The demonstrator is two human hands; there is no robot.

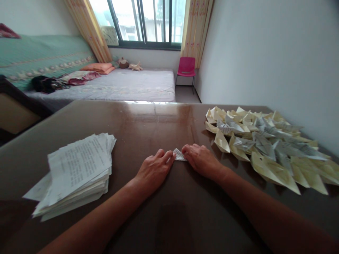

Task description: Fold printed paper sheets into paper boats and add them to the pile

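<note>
Tiny folded paper (180, 155), whitish with printed lines, kinda triangular with its peak at 12 o'clock. Glossy brown table (132, 123), bed (148, 83) at 11, pink chair (186, 65) at 12. Folded paper's on the table between left hand (155, 169) at 9 and right hand (202, 160) at 3, fingertips touching both ends; can't tell if they're pinching or pressing.

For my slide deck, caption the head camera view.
Left hand and right hand touch a small folded paper on a table, between stacked sheets and paper boats.
</note>
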